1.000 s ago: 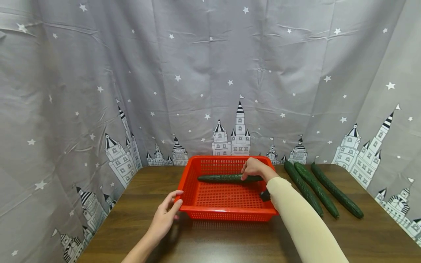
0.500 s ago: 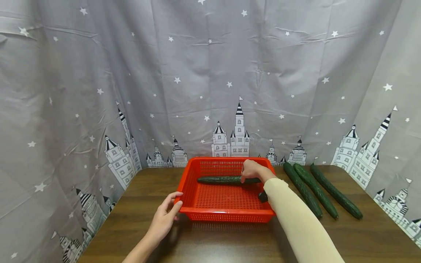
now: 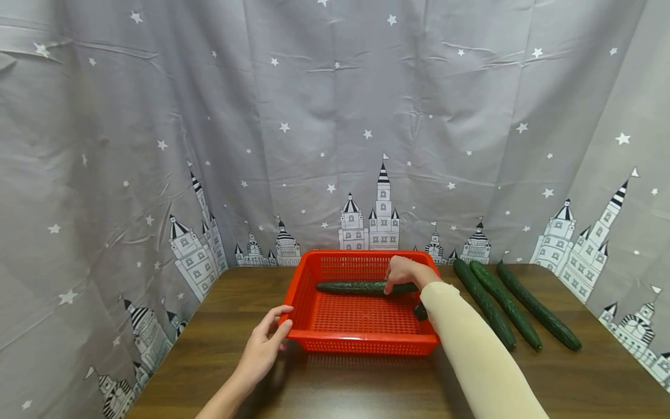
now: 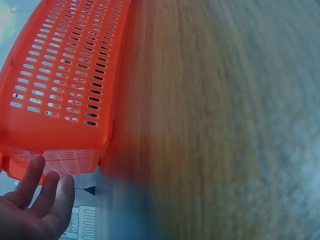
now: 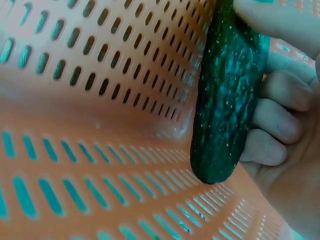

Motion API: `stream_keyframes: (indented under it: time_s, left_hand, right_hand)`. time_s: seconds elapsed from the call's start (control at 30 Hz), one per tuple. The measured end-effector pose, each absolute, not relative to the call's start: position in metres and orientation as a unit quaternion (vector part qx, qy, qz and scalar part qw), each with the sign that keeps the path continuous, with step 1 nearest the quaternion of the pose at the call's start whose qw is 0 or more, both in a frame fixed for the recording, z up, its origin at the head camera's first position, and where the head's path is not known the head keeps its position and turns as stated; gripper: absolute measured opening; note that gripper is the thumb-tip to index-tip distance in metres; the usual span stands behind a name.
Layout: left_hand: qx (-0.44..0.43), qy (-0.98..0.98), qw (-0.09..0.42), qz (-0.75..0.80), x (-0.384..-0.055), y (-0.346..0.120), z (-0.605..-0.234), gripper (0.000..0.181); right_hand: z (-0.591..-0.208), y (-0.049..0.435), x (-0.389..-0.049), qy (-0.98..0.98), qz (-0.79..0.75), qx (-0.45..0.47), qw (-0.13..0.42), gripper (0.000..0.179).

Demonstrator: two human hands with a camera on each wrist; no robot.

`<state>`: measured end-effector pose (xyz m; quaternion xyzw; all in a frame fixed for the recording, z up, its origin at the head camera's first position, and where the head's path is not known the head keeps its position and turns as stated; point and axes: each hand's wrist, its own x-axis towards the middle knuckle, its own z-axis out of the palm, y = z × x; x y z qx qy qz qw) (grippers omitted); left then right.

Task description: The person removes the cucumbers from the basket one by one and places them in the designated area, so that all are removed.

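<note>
A long dark green cucumber (image 3: 348, 287) lies crosswise inside a red plastic basket (image 3: 366, 336), toward its back wall. My right hand (image 3: 402, 272) reaches over the basket's right side and grips the cucumber near its right end. In the right wrist view, thumb and fingers are on either side of the cucumber (image 5: 227, 100), its rounded end sticking out past the fingers close above the slotted floor. My left hand (image 3: 264, 343) holds the basket's front left corner, thumb and forefinger on the rim. The left wrist view has its fingertips (image 4: 64, 187) against the basket's end.
Several things share the wooden table (image 3: 209, 326): to the right of the basket lie three more cucumbers, the left one (image 3: 484, 302), the middle one (image 3: 506, 305) and the right one (image 3: 539, 305), side by side. A grey curtain (image 3: 335, 116) with castles and stars hangs behind.
</note>
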<state>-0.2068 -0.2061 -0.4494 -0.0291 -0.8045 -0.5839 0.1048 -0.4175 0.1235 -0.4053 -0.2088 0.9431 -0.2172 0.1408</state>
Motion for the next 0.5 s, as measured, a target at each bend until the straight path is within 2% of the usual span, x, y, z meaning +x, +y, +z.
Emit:
stream_keyframes:
  time_s: [0.5]
  left_hand:
    - [-0.03,-0.803,0.11,-0.585,-0.205,-0.2049,-0.4475,0.03]
  right_hand:
    - [-0.4012,0.1281,-0.4217,0.93,-0.235,-0.249,0.131,0.012]
